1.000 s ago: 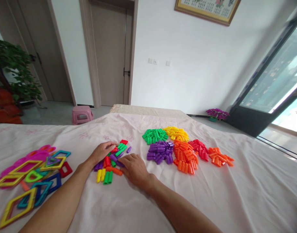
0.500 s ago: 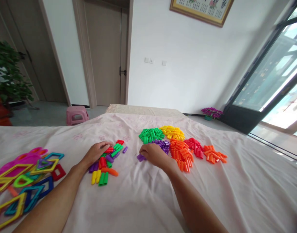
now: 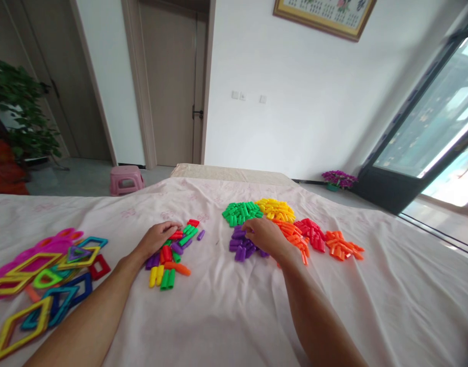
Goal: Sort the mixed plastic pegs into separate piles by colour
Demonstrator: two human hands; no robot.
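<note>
My left hand point(image 3: 160, 237) rests at the left edge of a mixed pile of small plastic tube pieces point(image 3: 176, 248) in red, green, purple, yellow and orange. Its fingers stretch loosely over the upper pieces, apart from one another, and it appears to hold nothing. My right hand point(image 3: 265, 235) reaches over the purple tube pieces point(image 3: 243, 253), fingers bent and pinched at the upper left of that heap, against a purple piece point(image 3: 238, 232). The hand and wrist hide part of the purple heap and some of the orange tube pieces point(image 3: 295, 237).
Green point(image 3: 241, 212) and yellow pieces point(image 3: 276, 209) lie behind my right hand; red point(image 3: 310, 234) and more orange pieces point(image 3: 343, 245) lie to its right. Colourful flat frame shapes point(image 3: 66, 285) lie at the left. A wrinkled pale cloth point(image 3: 226, 316) covers the surface.
My right hand has moved right with purple pieces, from the left side of the purple heap onto it. My left hand stays at the mixed pile. The view has shifted slightly.
</note>
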